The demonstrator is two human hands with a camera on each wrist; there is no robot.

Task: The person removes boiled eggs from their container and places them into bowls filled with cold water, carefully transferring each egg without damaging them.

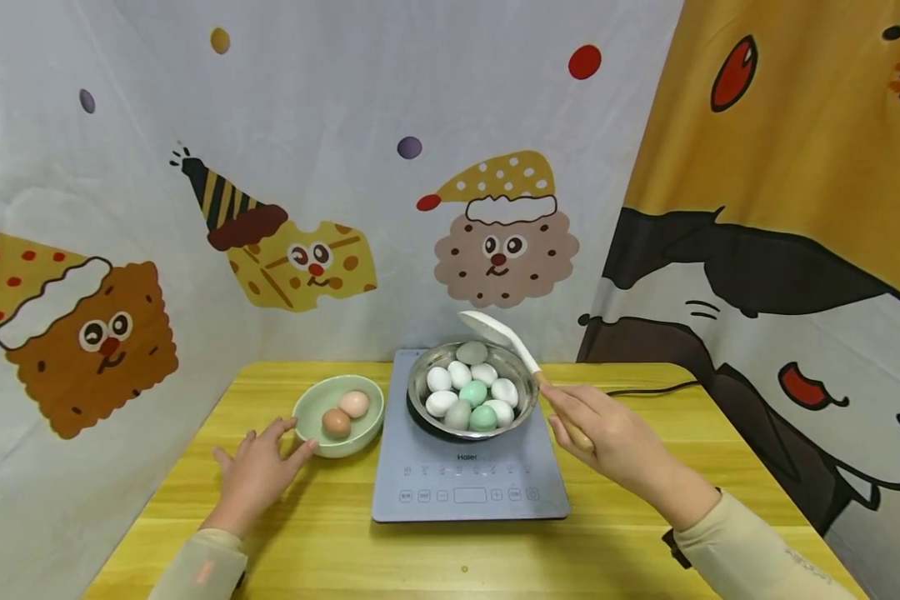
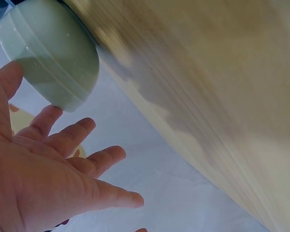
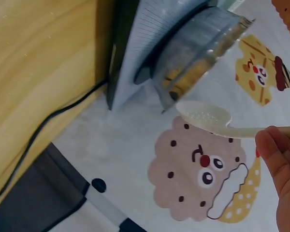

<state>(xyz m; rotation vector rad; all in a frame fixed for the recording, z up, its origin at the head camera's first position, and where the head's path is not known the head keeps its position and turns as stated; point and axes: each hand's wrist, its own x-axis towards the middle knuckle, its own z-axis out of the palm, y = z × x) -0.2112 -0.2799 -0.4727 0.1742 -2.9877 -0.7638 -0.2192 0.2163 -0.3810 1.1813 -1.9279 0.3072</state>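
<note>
Currently gripping a wooden-handled spoon [image 3: 232,130] in the curled right hand [image 1: 607,433], near the steel pan [image 1: 510,360] of eggs [image 1: 474,392]; touching a green bowl [image 1: 345,448] beside the induction cooker [image 1: 468,479] with splayed fingers of the left hand [image 1: 258,471].

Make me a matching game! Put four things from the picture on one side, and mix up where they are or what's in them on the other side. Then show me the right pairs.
Things:
1. Bowl
2. Spoon
3. Hob
4. Pan

Where or what:
A. under the pan
B. has white eggs in it
C. has just two eggs in it
D. in the right hand

Right pairs: 1-C, 2-D, 3-A, 4-B
</note>
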